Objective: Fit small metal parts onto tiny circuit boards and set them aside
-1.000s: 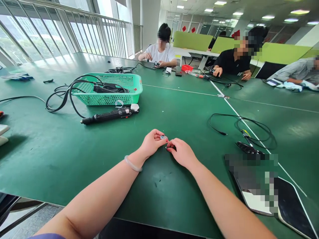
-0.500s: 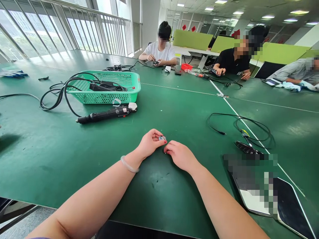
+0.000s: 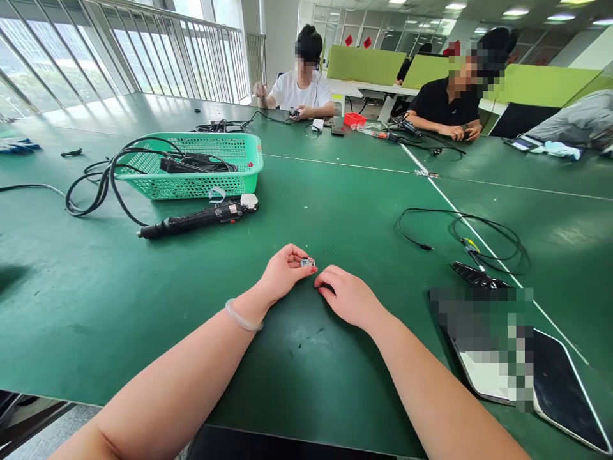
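Observation:
My left hand [image 3: 282, 273] rests on the green table [image 3: 143, 287] and pinches a small silvery-blue part [image 3: 307, 262] between thumb and fingertips. A pale bangle sits on that wrist. My right hand [image 3: 347, 295] lies just to the right, fingers curled down onto the table, pinching something small and dark that I cannot make out. The two hands are a few centimetres apart.
A black electric screwdriver [image 3: 194, 220] lies beyond my hands, with a green basket [image 3: 201, 167] of black cables behind it. A thin black cable [image 3: 460, 236] and a tablet [image 3: 527, 364] lie to the right. Three people sit at the table's far side.
My hands have drawn slightly apart, the left keeping the small part. The person in white at the far side has raised a hand. The view shifted a little.

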`<state>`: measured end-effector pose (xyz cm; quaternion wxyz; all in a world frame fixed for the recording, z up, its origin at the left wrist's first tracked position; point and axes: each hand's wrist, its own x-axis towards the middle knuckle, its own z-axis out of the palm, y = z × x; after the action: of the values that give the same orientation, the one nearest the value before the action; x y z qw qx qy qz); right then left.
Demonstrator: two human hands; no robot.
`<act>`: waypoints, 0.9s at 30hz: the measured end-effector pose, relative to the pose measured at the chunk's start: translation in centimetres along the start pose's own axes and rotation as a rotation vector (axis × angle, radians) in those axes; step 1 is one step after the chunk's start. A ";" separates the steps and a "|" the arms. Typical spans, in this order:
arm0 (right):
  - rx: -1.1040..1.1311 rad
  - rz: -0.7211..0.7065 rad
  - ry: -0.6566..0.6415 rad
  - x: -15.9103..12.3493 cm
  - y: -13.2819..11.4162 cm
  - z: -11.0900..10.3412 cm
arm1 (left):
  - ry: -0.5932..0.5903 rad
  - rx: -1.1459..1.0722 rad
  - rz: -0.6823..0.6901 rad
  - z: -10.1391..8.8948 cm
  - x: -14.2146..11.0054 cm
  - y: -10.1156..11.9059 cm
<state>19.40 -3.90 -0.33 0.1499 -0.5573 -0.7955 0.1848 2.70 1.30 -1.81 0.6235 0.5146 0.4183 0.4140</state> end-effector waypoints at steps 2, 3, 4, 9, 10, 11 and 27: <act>0.022 -0.023 -0.005 -0.1 0.2 -0.1 | 0.000 -0.001 -0.005 0.0 0.0 0.1; 0.025 -0.015 0.000 -0.1 0.4 -0.2 | 0.002 0.002 -0.007 0.0 0.0 0.1; 0.020 0.007 0.013 -0.2 0.5 -0.3 | 0.003 0.003 -0.009 0.0 -0.1 0.1; -0.039 0.147 0.036 -0.2 0.4 -0.2 | -0.006 0.005 -0.012 0.0 -0.2 0.2; -0.050 0.150 0.029 -0.2 0.4 -0.1 | -0.010 0.011 -0.012 -0.1 -0.2 0.2; -0.060 0.151 0.025 -0.1 0.4 0.0 | -0.016 0.018 -0.011 -0.1 -0.2 0.2; 0.448 0.331 0.353 0.1 1.4 -1.1 | -0.206 0.126 0.098 0.4 -0.8 0.3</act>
<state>20.95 -3.22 -0.01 0.3724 -0.6555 -0.5955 0.2775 2.77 0.50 -1.37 0.6088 0.6122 0.3515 0.3619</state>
